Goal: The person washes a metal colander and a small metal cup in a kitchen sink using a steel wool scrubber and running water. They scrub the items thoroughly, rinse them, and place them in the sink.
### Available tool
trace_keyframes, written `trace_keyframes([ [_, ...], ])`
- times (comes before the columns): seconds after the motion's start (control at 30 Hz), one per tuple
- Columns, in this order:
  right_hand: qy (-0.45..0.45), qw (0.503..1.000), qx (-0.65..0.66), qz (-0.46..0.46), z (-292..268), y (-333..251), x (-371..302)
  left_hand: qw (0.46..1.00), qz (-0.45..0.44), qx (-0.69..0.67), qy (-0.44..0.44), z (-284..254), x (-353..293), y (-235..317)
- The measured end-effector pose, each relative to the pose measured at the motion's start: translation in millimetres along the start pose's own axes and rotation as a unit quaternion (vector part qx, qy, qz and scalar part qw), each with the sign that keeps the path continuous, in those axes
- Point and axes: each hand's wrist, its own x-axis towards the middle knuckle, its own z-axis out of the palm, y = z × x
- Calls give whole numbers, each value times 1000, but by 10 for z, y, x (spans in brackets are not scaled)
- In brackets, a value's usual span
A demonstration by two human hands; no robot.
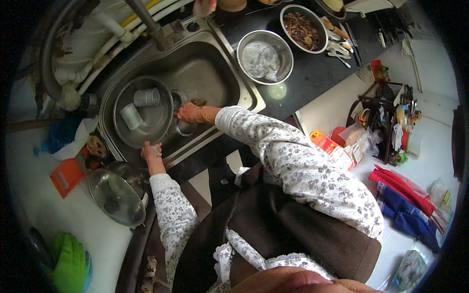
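Appeared partway through the work at the sink, judging by the things inside it. Had two perforated metal cylinders (146,97) lying tipped over in one large steel basin (155,122), itself set in the left part of the stainless-steel sink (210,63). Seemed to have the basin in place as the part done; judged the cylinders, neither yet lifted out, as the part left. Could not judge their cleanness, or the depth of any water.

Rested the left hand (152,152) at the basin's near rim, fingers bent and close together beside one small whitish piece (157,148); could not tell whether clamped on it, on the rim, or merely touching. Held the right hand (191,114) over the sink just right of the basin, fingers curled inward, near one bright metal ring (186,135); could not tell whether closed on anything.

Counted, on the black counter (312,68), two steel bowls: one with crumpled, clear-looking contents (261,58), one with brown pieces (300,30). Counted also one faucet spout (146,24) and one steel-rimmed lid (117,195). Noted several utensils (338,48) beside the bowls, too overlapped to count.
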Motion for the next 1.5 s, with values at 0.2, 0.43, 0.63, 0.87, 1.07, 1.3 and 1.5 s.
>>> trace_keyframes([
  [0.2, 13, 979, 181, 93, -1110, -74, -415, 995, -49, 80, -20, 66, -132, 40],
  [0.43, 130, 932, 251, 228, -1115, -96, -139, 994, -36, 80, -71, 24, 60, -101],
  [0.63, 143, 922, 259, 249, -305, -168, 322, 994, -21, 87, -66, -23, 98, -99],
  [0.87, 207, 936, 234, 162, -456, -304, 86, 988, -5, 132, -83, -39, 246, -191],
  [1.07, 100, 933, 275, 209, -636, -275, -136, 969, 43, 232, -69, -73, 250, -201],
  [1.3, 216, 903, 330, 171, -1002, -363, -402, 953, 190, 235, -5, 90, -416, 160],
  [1.5, 227, 896, 342, 169, -1274, -371, -551, 972, 196, 114, -58, 95, -335, 152],
])
